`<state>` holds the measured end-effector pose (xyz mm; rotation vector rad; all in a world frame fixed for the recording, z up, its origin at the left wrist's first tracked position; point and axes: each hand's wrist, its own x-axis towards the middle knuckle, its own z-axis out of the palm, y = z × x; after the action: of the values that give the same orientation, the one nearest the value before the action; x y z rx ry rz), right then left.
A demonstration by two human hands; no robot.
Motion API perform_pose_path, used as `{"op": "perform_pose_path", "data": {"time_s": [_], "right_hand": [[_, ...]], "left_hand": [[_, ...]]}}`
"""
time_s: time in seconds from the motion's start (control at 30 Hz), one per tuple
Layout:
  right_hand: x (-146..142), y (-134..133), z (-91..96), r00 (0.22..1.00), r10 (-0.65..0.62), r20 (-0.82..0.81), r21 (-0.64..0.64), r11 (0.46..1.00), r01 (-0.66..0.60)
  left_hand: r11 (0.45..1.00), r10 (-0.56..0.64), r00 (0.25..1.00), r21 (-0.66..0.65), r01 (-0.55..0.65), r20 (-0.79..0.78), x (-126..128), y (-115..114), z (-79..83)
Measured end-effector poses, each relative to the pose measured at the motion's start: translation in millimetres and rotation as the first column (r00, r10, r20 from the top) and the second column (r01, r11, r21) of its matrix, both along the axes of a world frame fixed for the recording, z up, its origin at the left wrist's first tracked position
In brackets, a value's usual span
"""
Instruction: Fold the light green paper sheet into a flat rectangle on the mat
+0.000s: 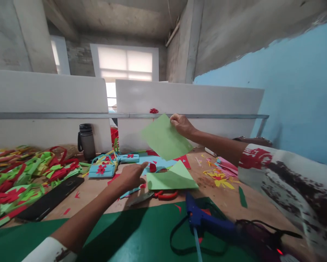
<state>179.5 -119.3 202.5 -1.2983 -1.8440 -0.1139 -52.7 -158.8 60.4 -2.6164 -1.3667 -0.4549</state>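
Observation:
My right hand is raised and pinches a light green paper sheet by its upper right edge, so the sheet hangs tilted in the air. Below it a second light green sheet lies on the table, one corner standing up. My left hand hovers left of that sheet with its index finger stretched out and the other fingers curled; I see nothing in it. Near its fingertip are a blue sheet and a small red paper piece. Scissors with red handles lie partly under the second sheet.
In front, a blue glue gun rests on a green mat. Small blue paper bags with red flowers, a phone, a dark bottle and piled paper strips stand left. Yellow scraps lie right. White panels rise behind.

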Motion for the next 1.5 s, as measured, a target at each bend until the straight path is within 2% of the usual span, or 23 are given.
{"op": "perform_pose_path", "data": {"time_s": [0.07, 0.17, 0.2, 0.23, 0.27, 0.33, 0.43, 0.57, 0.67, 0.73, 0.77, 0.83, 0.9, 0.97, 1.0, 1.03, 1.17, 1.4, 1.5], "right_hand": [[-5.0, -24.1, 5.2, 0.999, 0.048, -0.003, 0.021, 0.999, -0.048], [-18.3, -64.8, 8.2, 0.992, 0.129, -0.009, 0.04, 0.991, -0.128], [-24.2, -78.7, 7.8, 0.988, 0.156, -0.01, 0.037, 0.987, -0.155], [-30.6, -92.4, 6.7, 0.983, 0.181, -0.01, 0.032, 0.983, -0.181], [-37.2, -105.7, 5.0, 0.979, 0.205, -0.011, 0.028, 0.978, -0.205], [-49.9, -130.7, -0.1, 0.966, 0.259, -0.012, 0.008, 0.966, -0.259], [-61.5, -162.9, -10.8, 0.946, 0.324, -0.03, -0.018, 0.946, -0.324], [-52.5, -197.0, -30.1, 0.938, 0.323, -0.127, -0.016, 0.945, -0.327], [-33.5, -216.0, -50.7, 0.935, 0.275, -0.225, -0.037, 0.956, -0.29], [-23.3, -224.2, -66.8, 0.92, 0.234, -0.313, -0.116, 0.952, -0.282], [-20.2, -226.8, -74.9, 0.893, 0.214, -0.396, -0.168, 0.939, -0.3], [-18.6, -229.1, -89.8, 0.822, 0.2, -0.533, -0.183, 0.922, -0.343], [-22.1, -228.8, -102.7, 0.688, 0.228, -0.689, -0.179, 0.867, -0.466], [-27.6, -227.5, -113.8, 0.505, 0.267, -0.82, -0.123, 0.781, -0.613], [-30.2, -227.0, -118.9, 0.447, 0.275, -0.851, -0.098, 0.753, -0.651], [-32.4, -226.7, -123.6, 0.42, 0.272, -0.866, -0.091, 0.74, -0.667], [-35.1, -227.5, -136.3, 0.461, 0.213, -0.861, -0.143, 0.769, -0.623], [-29.8, -222.7, -142.5, 0.451, 0.289, -0.844, -0.052, 0.794, -0.606], [-28.1, -219.0, -147.5, 0.472, 0.261, -0.842, -0.078, 0.807, -0.585]], "left_hand": [[0.992, 0.068, 0.991, 0.1, -0.08, 0.117, -8.2, -8.4, 16.6], [0.942, 0.119, 0.946, 0.267, -0.204, 0.301, -18.7, -29.6, 42.8], [0.92, 0.108, 0.927, 0.317, -0.23, 0.359, -21.3, -38.2, 50.5], [0.896, 0.015, 0.892, 0.39, -0.213, 0.452, -23.3, -47.3, 57.1], [0.895, -0.068, 0.861, 0.412, -0.17, 0.504, -24.7, -56.5, 62.2], [0.939, -0.175, 0.776, 0.34, -0.053, 0.606, -25.9, -74.5, 67.7], [0.988, -0.152, 0.712, 0.122, 0.094, 0.685, -26.6, -99.4, 65.9], [0.985, -0.07, 0.67, -0.053, 0.162, 0.739, -33.2, -128.7, 53.8], [0.974, -0.024, 0.618, -0.122, 0.193, 0.786, -41.3, -145.7, 44.1], [0.964, 0.025, 0.554, -0.166, 0.206, 0.832, -45.9, -151.1, 38.1], [0.952, 0.07, 0.494, -0.207, 0.227, 0.866, -47.8, -151.4, 35.0], [0.916, 0.175, 0.379, -0.291, 0.276, 0.909, -51.1, -147.6, 28.4], [0.883, 0.259, 0.315, -0.356, 0.306, 0.913, -54.5, -139.8, 21.1], [0.869, 0.306, 0.294, -0.392, 0.303, 0.906, -57.8, -132.0, 13.8], [0.86, 0.328, 0.291, -0.411, 0.302, 0.899, -59.3, -129.1, 10.4], [0.852, 0.346, 0.288, -0.427, 0.301, 0.893, -60.5, -127.1, 7.5], [0.822, 0.388, 0.298, -0.474, 0.315, 0.872, -63.7, -125.8, -1.2], [0.8, 0.391, 0.306, -0.485, 0.353, 0.868, -64.1, -130.1, -4.0], [0.788, 0.464, 0.205, -0.508, 0.349, 0.862, -61.0, -132.5, 0.4]]}}
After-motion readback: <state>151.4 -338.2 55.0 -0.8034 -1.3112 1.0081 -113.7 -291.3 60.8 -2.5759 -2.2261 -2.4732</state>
